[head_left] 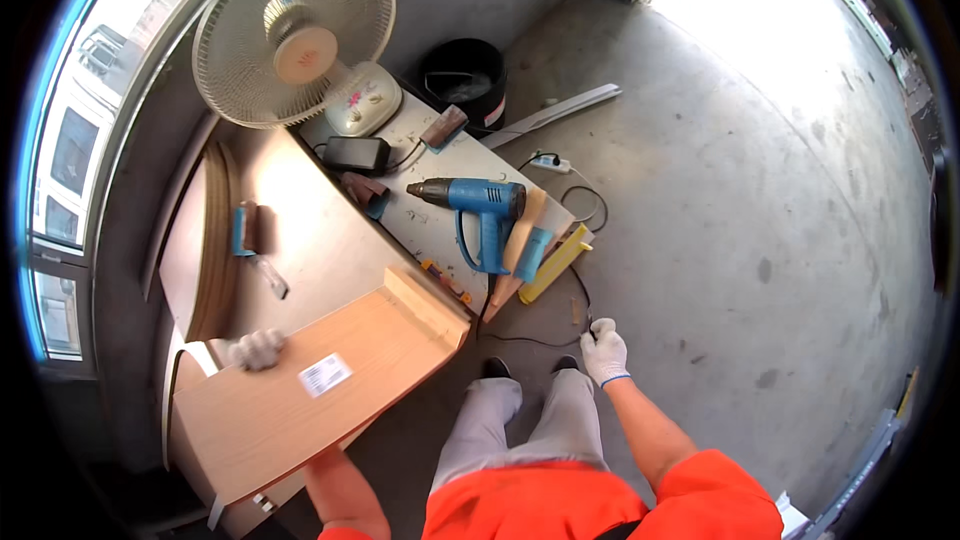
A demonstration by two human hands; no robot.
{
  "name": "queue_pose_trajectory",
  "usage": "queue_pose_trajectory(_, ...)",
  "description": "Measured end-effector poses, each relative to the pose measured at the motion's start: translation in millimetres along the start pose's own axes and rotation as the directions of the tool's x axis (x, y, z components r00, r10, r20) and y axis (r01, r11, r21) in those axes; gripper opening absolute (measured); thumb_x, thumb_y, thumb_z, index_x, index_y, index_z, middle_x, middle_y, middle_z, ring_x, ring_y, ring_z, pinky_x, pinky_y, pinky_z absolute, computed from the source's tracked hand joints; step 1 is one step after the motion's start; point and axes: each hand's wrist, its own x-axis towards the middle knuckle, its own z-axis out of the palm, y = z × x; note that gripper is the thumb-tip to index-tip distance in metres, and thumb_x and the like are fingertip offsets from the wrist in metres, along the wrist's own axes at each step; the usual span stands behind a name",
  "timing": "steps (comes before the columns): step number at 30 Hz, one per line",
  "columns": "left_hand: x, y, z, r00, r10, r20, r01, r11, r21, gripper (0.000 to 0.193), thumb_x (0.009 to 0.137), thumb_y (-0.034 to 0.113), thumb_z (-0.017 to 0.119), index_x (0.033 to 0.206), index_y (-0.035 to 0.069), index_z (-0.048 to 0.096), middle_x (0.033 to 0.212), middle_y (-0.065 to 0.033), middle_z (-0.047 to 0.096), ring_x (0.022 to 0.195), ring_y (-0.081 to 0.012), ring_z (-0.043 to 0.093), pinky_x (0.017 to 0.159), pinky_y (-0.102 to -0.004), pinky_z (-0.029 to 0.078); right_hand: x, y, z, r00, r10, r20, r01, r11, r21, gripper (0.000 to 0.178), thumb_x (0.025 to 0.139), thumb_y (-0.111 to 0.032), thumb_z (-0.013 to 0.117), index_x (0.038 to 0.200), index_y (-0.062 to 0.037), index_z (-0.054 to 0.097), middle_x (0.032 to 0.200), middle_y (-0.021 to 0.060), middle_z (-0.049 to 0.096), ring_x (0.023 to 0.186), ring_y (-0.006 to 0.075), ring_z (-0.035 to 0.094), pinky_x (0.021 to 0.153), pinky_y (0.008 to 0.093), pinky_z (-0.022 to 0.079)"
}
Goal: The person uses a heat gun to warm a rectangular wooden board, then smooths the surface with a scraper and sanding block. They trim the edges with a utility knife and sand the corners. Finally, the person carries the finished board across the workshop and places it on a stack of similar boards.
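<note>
"What is the left hand (257, 350) doing?"

"Its gloved fingers bend over the far edge of the board (265, 425), gripping it. The forearm runs underneath from the near edge."

"And where's the board?"

"At the lower left, a white label (325, 375) on its upper face, its right end by the corner of the bench (455, 155)."

"The right hand (605, 352)?"

"Gloved too, well apart from the board, above the floor (740, 240). The fingers are bunched, tips at the black cord (530, 342). Whether they pinch it, I can't tell."

"What's nearby?"

"The heat gun (485, 210) lies on the bench, nozzle to the left, with a yellow tool (550, 270) near its handle. Neither hand touches them."
</note>
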Motion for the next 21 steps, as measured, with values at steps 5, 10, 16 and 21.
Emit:
queue_pose_trajectory(5, 22.5, 33.6, 32.5, 0.877, -0.131, 0.462, 0.038, 0.978, 0.204, 0.037, 0.108, 0.036, 0.064, 0.085, 0.013, 0.047, 0.079, -0.0041, 0.053, 0.072, -0.0188, 0.051, 0.066, -0.0389, 0.042, -36.0, -123.8, -110.1, 0.994, 0.037, 0.105, -0.071, 0.936, 0.344, 0.020, 0.104, -0.012, 0.066, 0.120, -0.0009, 0.065, 0.091, 0.0104, 0.076, 0.061, 0.0159, 0.065, 0.061, 0.0338, 0.056)
queue_pose_trajectory(10, -47.5, 11.8, 76.7, 0.988, 0.070, -0.140, -0.029, 0.961, 0.277, 0.035, 0.106, 0.036, 0.068, 0.088, 0.010, 0.052, 0.082, -0.0065, 0.057, 0.073, -0.0209, 0.056, 0.067, -0.0394, 0.046, -71.8, -238.5, -149.1, 0.964, -0.076, 0.256, -0.001, 0.958, 0.286, 0.022, 0.109, -0.021, 0.062, 0.118, -0.0029, 0.070, 0.091, 0.0107, 0.078, 0.077, 0.0237, 0.074, 0.072, 0.0372, 0.058)
queue_pose_trajectory(16, -52.8, 2.2, 109.7, 0.963, 0.146, -0.228, -0.019, 0.877, 0.480, 0.034, 0.104, 0.036, 0.073, 0.093, 0.007, 0.059, 0.085, -0.0095, 0.061, 0.074, -0.0235, 0.061, 0.067, -0.0400, 0.051, -53.8, -291.7, -118.3, 0.907, -0.199, 0.372, 0.173, 0.980, 0.103, 0.024, 0.107, -0.031, 0.061, 0.113, -0.0083, 0.068, 0.082, 0.0133, 0.075, 0.084, 0.0364, 0.077, 0.079, 0.0473, 0.058)
queue_pose_trajectory(21, -54.1, 7.7, 129.3, 0.977, 0.051, -0.207, 0.086, 0.793, 0.604, 0.036, 0.104, 0.038, 0.072, 0.095, 0.005, 0.062, 0.095, -0.0119, 0.065, 0.086, -0.0246, 0.065, 0.077, -0.0386, 0.054, -10.4, -326.8, -106.3, 0.877, -0.295, 0.378, 0.410, 0.871, -0.272, 0.025, 0.111, -0.029, 0.056, 0.116, -0.0071, 0.066, 0.087, 0.0140, 0.078, 0.089, 0.0396, 0.077, 0.081, 0.0515, 0.058)
